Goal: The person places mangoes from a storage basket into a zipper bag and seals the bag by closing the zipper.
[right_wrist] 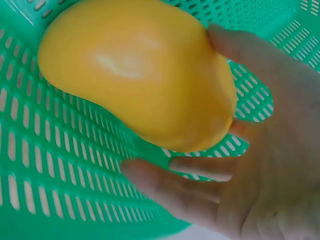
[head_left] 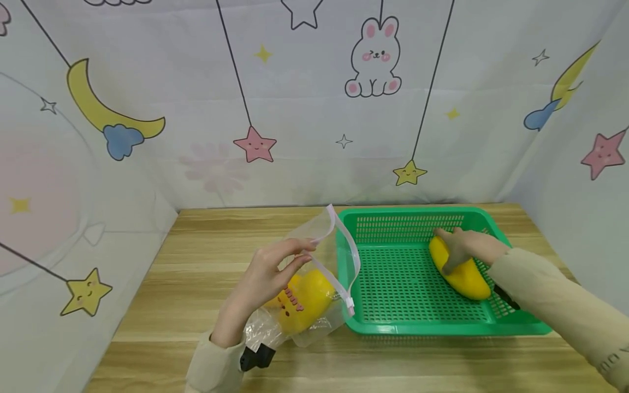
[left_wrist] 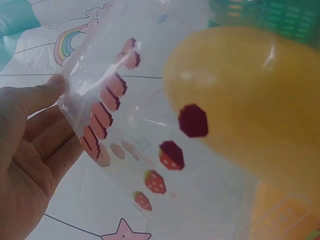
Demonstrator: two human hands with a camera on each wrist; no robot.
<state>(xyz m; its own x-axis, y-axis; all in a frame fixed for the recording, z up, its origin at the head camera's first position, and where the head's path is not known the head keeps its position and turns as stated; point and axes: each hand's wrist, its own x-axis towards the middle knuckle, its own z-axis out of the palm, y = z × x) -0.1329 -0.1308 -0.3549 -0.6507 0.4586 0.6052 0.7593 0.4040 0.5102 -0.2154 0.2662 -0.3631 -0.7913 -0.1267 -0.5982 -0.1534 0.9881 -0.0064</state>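
My left hand pinches the upper edge of a clear zip bag between thumb and fingers. The bag's mouth gapes toward the basket, with a white slider at its near end. Pink lettering and strawberries are printed on it, and a yellow mango shows through the plastic. In the basket, my right hand grips another yellow mango near its far end. The right wrist view has the thumb against this mango, one finger partly hidden behind it and the others spread below.
The green slotted basket stands on the right of the wooden table, its left rim beside the bag's mouth. White cloth with cartoon prints walls the back and sides. A black strap piece sits at the left wrist.
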